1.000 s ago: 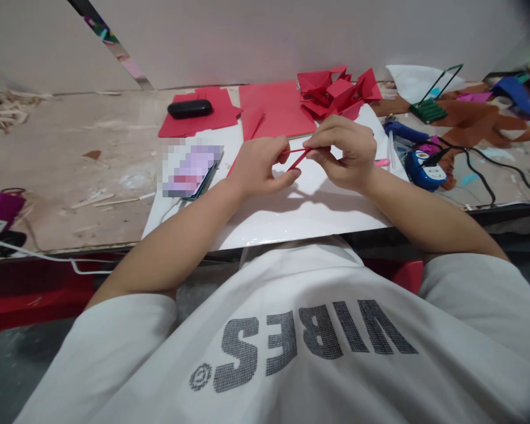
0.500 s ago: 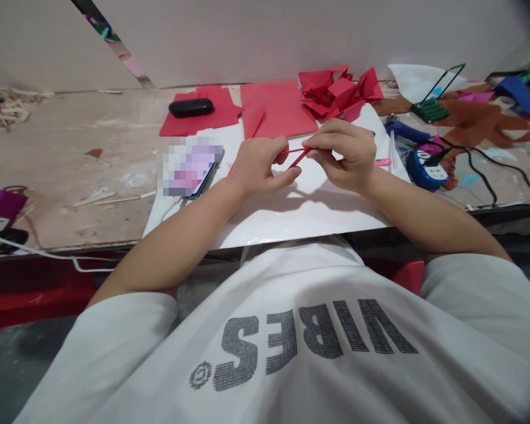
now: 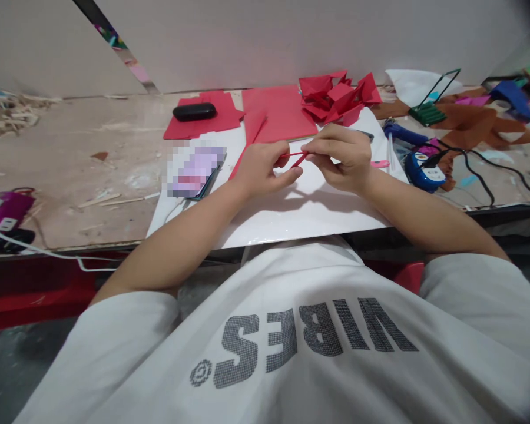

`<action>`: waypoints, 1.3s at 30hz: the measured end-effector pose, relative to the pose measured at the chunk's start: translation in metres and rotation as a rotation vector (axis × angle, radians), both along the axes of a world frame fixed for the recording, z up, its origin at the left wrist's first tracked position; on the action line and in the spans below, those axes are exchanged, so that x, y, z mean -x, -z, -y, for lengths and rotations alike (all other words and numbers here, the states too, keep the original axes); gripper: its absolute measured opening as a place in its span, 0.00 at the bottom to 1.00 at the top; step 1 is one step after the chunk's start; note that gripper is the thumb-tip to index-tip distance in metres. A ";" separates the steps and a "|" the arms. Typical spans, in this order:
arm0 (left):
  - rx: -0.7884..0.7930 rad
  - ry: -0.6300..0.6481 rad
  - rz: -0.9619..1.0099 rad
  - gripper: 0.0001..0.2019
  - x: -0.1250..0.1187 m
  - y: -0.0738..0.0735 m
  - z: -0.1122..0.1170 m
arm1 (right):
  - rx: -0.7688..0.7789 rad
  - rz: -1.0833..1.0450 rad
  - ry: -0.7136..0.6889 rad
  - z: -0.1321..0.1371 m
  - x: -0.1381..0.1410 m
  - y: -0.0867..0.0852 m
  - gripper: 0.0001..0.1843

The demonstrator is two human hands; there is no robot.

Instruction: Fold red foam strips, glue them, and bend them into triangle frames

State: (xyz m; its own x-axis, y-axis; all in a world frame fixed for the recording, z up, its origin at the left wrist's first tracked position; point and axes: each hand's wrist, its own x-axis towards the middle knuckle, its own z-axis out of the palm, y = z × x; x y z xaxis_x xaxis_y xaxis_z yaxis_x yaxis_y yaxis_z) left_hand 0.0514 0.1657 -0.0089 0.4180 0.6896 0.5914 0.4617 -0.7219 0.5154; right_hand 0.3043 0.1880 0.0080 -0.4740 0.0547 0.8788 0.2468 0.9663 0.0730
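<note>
Both my hands meet over a white board (image 3: 291, 215) at the table's near edge. My left hand (image 3: 260, 168) and my right hand (image 3: 342, 156) each pinch an end of a narrow folded red paper strip (image 3: 297, 158) held between them, just above the board. Fingers of both hands are curled closed round it. Behind the hands lie flat red paper sheets (image 3: 276, 112) and a pile of folded red paper pieces (image 3: 338, 94).
A phone (image 3: 196, 172) lies on the board's left part. A black case (image 3: 194, 111) rests on red paper at the back. A blue glue gun (image 3: 421, 168) with black cable sits to the right, by brown and blue scraps. A purple plug block (image 3: 4, 212) is far left.
The hands have shifted slightly, working the strip between the fingertips; the view has dipped a little. Nothing was picked up or let go.
</note>
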 end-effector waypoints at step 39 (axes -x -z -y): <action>0.719 0.497 0.452 0.27 -0.016 -0.004 0.005 | 0.478 0.298 0.062 0.010 0.000 -0.017 0.13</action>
